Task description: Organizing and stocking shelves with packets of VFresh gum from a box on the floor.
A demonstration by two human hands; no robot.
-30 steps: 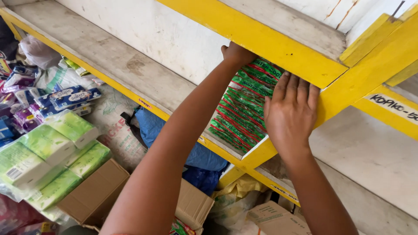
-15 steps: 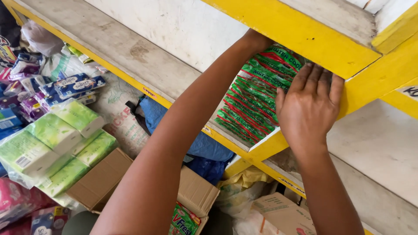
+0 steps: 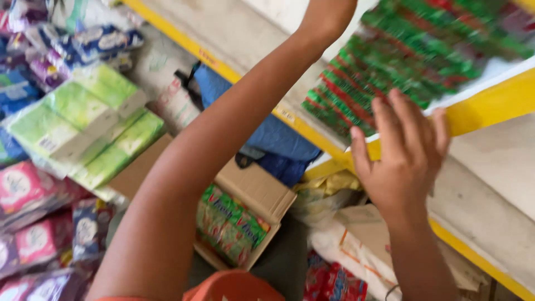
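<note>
Since half a second ago the view has dropped and closed in. The right hand [image 3: 404, 167] has slid down from the face of the green-and-red sachet packs [image 3: 390, 67] to the yellow shelf edge [image 3: 490, 103] below them, and the left arm reaches further up, so the left hand [image 3: 329, 14] is now cut off at the top of the frame.

The right hand's fingers [image 3: 390, 120] are spread and flat, their tips resting against the lower edge of the sachet packs where these meet the yellow shelf edge; they pinch nothing. Whether the left hand's fingers are open or closed cannot be told, as only the wrist and the heel of the hand show. The sachet packs lie in a flat stack on the shelf, just above the right fingers and to the right of the left wrist, and are blurred by motion.

Well below the fingers, on the floor, an open cardboard box [image 3: 262, 200] holds more green packets [image 3: 228, 223]. To the left of the left arm lie wrapped bundles of light-green packs [image 3: 83, 128] and pink packets [image 3: 28, 189].

To seat the stack well, it looks best to keep the right palm flat against its front edge and press evenly, so the packs sit square behind the shelf edge without sliding off.
</note>
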